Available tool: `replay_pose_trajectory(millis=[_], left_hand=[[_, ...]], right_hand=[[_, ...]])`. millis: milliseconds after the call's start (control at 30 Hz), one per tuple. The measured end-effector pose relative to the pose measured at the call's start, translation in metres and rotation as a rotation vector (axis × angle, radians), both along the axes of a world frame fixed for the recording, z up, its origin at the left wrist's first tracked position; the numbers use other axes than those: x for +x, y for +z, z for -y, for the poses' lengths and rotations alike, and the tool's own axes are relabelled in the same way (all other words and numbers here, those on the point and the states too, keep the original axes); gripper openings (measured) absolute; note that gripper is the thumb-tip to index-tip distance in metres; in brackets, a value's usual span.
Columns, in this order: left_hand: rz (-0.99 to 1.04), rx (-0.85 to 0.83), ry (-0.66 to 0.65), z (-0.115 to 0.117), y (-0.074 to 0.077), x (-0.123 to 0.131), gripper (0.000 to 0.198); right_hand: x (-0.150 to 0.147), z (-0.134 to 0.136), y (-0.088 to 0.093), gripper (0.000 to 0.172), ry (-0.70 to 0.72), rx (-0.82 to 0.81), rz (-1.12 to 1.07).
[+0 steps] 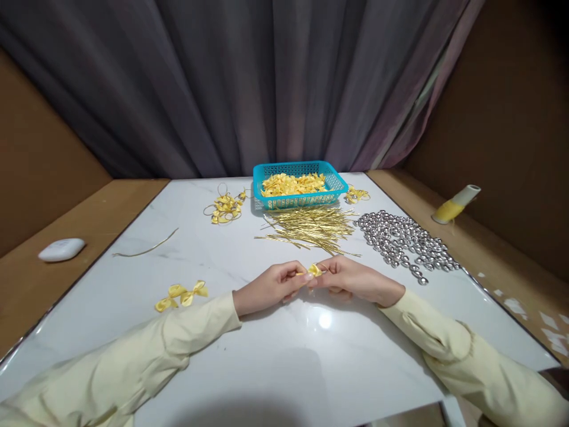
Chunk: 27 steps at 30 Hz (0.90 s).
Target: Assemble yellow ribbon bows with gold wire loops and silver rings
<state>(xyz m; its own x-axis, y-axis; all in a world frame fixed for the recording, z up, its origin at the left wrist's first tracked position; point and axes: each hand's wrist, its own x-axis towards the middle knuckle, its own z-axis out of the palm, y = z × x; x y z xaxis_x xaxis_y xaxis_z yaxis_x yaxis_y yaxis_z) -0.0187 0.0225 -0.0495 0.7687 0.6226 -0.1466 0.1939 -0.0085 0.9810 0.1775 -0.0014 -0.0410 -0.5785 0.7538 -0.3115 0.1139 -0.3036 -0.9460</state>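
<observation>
Both hands meet over the middle of the white table, pinching a small yellow ribbon bow. My left hand closes on the bow's left side with thumb and forefinger. From the other side my right hand grips it, and a thin strand shows by those fingertips. Part of the bow is hidden by the fingers. Two loose yellow bows lie to the left, above my left sleeve. Beyond the hands is a heap of gold twist ties. Silver bead-like pieces are spread to the right.
A blue plastic basket of yellow bows stands at the back. Bows with gold loops lie left of it, and a smaller group right. A single gold tie, a white case and a yellow-wrapped tube sit farther out.
</observation>
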Motion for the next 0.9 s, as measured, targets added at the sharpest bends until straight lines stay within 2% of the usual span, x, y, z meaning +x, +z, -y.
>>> replay_pose_trajectory(millis=[233,433,567,767,900], left_hand=[[0.034,0.013,0.044,0.0,-0.001,0.0,0.026],[0.131,-0.299,0.06,0.001,0.001,0.001,0.023],[0.163,-0.395,0.066,0.001,0.001,0.001,0.022],[0.161,-0.32,0.064,0.0,0.0,-0.001,0.023],[0.143,-0.251,0.028,-0.001,0.001,-0.002,0.022]], right_hand=[[0.001,-0.003,-0.003,0.02,0.028,0.019,0.003],[0.002,-0.001,-0.001,0.021,0.04,0.075,0.029],[0.002,0.0,0.001,0.025,0.041,0.133,0.072],[0.001,0.002,0.008,0.023,0.042,0.224,0.117],[0.002,0.002,0.01,0.022,0.067,0.166,0.094]])
